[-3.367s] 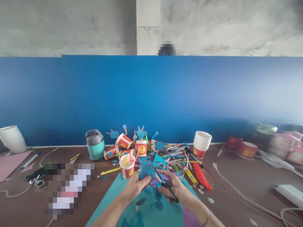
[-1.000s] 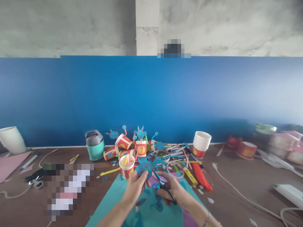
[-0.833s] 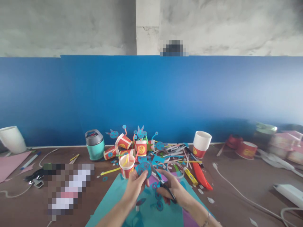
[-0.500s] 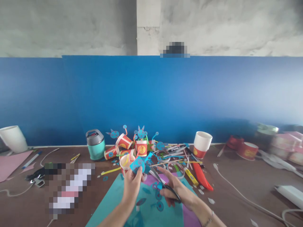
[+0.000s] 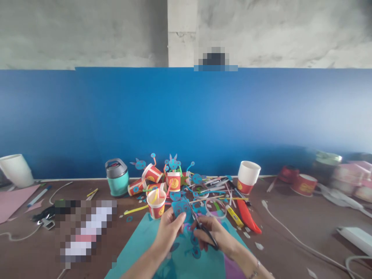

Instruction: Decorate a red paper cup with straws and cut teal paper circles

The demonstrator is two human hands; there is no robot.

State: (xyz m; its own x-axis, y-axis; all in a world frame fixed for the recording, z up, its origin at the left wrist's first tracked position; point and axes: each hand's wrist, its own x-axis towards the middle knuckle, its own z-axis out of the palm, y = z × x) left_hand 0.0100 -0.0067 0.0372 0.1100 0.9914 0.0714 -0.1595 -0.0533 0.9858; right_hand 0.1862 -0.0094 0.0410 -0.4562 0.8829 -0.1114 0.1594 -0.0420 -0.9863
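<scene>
Between the thumb and fingers of my left hand [image 5: 172,225] is a blue paper piece [image 5: 180,209] with dark round face-like drawings. My right hand [image 5: 213,234] grips black-handled scissors [image 5: 207,231], whose blades point up and left against the paper's right edge. Whether the blades are apart is hard to see. Beneath both hands lies a teal sheet [image 5: 136,248], with small blue cutouts [image 5: 195,252] on it near my right hand. A red and white paper cup [image 5: 157,203] holding straws stands just beyond my left hand.
Several decorated cups [image 5: 173,181] cluster behind, with pens and straws [image 5: 216,182] to their right. A teal jar [image 5: 117,180] stands left, stacked cups [image 5: 248,177] right. A yellow glue stick [image 5: 235,217] and a red-orange knife-shaped item [image 5: 247,217] lie near the sheet. A cable [image 5: 290,234] crosses the right side.
My left hand has moved right with the blue paper, bringing it up to the scissors. The cup with straws is less covered now. My right fingers have curled more closely around the handles.
</scene>
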